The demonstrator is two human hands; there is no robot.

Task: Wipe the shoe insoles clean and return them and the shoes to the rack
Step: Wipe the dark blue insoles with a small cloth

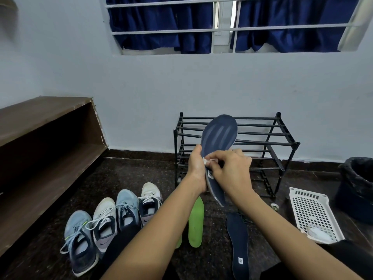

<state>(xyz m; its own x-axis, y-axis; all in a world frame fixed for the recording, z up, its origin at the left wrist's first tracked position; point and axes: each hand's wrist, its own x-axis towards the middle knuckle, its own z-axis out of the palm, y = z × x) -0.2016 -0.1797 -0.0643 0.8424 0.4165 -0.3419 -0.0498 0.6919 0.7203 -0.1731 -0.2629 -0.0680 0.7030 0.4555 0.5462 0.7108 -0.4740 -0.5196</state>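
A navy insole (219,134) stands upright in front of the black shoe rack (262,136). My left hand (196,168) grips its left edge near the middle. My right hand (230,170) pinches a small white wipe (209,160) against the insole's face. A second navy insole (238,243) lies on the dark floor below my right forearm. A green insole (196,221) lies next to it, and a sliver of another green one (178,242) shows under my left forearm. Several sneakers (113,219), light blue and white, stand in a row on the floor at the left.
A white perforated plastic tray (310,211) with white wipes in it sits on the floor at the right. Beyond it is a dark bin with a black liner (359,182). A brown wooden shelf unit (46,142) runs along the left wall. A small roll (275,206) lies near the rack's foot.
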